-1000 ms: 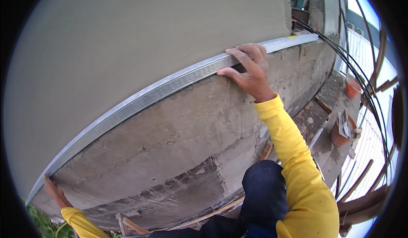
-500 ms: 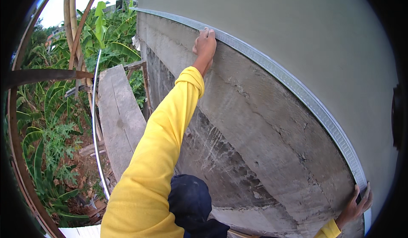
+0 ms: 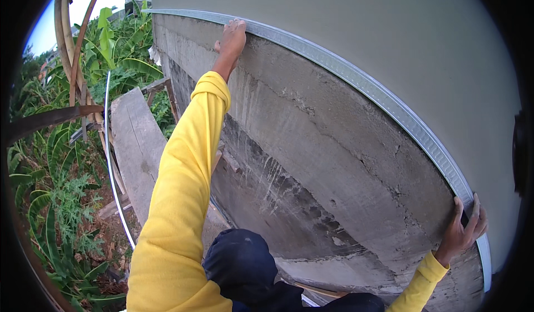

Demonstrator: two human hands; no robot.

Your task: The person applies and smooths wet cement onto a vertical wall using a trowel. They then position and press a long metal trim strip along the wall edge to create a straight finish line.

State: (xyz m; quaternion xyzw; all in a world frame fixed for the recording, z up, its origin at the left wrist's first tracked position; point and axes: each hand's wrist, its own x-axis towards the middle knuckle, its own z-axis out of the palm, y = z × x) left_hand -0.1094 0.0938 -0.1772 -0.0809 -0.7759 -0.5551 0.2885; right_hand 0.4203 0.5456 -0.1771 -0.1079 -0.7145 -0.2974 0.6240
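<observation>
A long, thin galvanized metal strip (image 3: 361,81) runs along the line between rough grey concrete (image 3: 334,134) and a smooth grey wall face (image 3: 361,22). Toward its far left end, my left hand (image 3: 231,39) reaches up with its fingers curled over the strip; the thumb stands off on the concrete side. Close to the near right end, my right hand (image 3: 464,228) grips the same strip, thumb on one side and fingers on the other. Part of the strip extends below that hand. Both arms wear yellow sleeves.
A wooden plank (image 3: 136,139) lies at the left beside a thin white pole (image 3: 114,184). Wooden posts (image 3: 64,39) and a dark bar (image 3: 55,120) stand at the far left, with banana plants below. A rounded dark-blue cloth shape (image 3: 242,262) fills the bottom middle.
The whole view has shifted, with the wall and strip now farther left. My right hand sits higher, with more strip showing below it. My left thumb has come away from the fingers.
</observation>
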